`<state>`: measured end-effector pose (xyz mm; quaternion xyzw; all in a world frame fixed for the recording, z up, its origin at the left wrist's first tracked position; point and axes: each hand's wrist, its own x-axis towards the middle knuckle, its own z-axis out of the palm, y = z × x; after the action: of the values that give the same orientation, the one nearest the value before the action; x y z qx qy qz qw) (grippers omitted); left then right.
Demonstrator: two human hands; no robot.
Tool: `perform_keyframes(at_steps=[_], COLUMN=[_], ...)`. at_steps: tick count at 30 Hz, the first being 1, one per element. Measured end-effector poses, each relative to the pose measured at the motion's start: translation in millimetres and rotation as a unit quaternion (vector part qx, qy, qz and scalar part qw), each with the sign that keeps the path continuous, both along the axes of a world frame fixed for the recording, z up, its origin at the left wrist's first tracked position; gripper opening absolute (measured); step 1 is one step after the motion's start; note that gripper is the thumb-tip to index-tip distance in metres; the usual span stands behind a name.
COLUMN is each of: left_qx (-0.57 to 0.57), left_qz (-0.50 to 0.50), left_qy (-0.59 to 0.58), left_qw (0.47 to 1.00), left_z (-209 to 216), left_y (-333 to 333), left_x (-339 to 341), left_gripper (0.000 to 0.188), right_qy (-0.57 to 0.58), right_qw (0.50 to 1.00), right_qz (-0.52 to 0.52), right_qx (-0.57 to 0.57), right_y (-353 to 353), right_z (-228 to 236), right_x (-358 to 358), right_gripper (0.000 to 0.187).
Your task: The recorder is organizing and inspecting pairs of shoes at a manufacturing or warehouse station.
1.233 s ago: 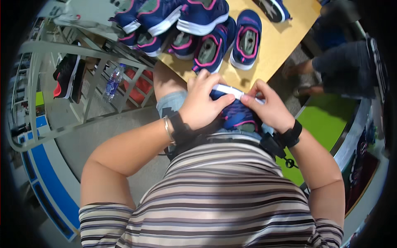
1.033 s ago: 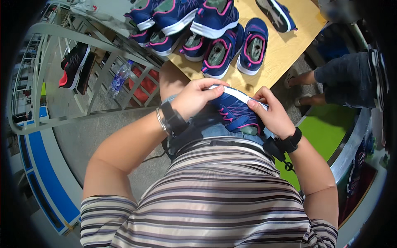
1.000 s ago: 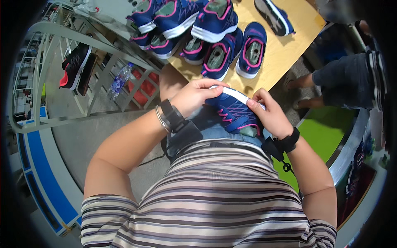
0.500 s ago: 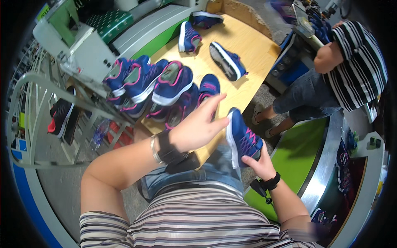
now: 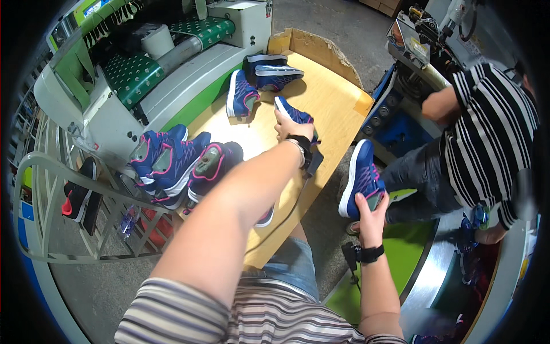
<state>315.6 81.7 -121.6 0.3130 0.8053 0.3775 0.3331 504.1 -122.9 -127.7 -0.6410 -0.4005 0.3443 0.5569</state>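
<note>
The right hand [image 5: 372,217] grasps a navy-and-pink sneaker [image 5: 363,173] at its collar end, toe pointing forward, beside the right edge of the bench [image 5: 329,109]. The left hand [image 5: 293,127] grips a second navy sneaker [image 5: 295,113] over the bench.

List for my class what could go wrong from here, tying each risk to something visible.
1. The left forearm crosses in front of the stacked shoes; brushing them might topple one.
2. A black cable trails from the left wrist strap over the table; it could snag.
3. The right hand holds a shoe beyond the table's edge, with another person nearby; a bump might drop it to the floor.
</note>
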Motion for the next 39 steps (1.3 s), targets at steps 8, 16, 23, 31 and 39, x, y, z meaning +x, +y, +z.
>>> perform_keyframes(at_steps=[8, 16, 23, 31, 39], left_qx=[0.209, 0.301, 0.373, 0.337, -0.013], left_qz=[-0.192, -0.064, 0.096, 0.075, -0.331], left_qy=[-0.501, -0.443, -0.395, -0.316, -0.119], left_qw=[0.818, 0.842, 0.834, 0.884, 0.936], left_z=[143, 189, 186, 179, 125], left_y=[-18, -20, 20, -6, 5], left_x=[-167, -371, -420, -379, -256], left_gripper=[0.049, 0.061, 0.059, 0.056, 0.089], right_qy=[-0.038, -0.241, -0.458, -0.426, -0.384], right_qw=[0.984, 0.863, 0.822, 0.837, 0.863], right_qz=[0.144, 0.302, 0.261, 0.158, 0.305], right_qx=[0.095, 0.326, 0.216, 0.304, 0.124], right_y=[121, 318, 402, 438, 363], right_z=[64, 186, 155, 50, 2], right_x=[-62, -293, -432, -307, -156], right_gripper=[0.071, 0.074, 0.063, 0.036, 0.067])
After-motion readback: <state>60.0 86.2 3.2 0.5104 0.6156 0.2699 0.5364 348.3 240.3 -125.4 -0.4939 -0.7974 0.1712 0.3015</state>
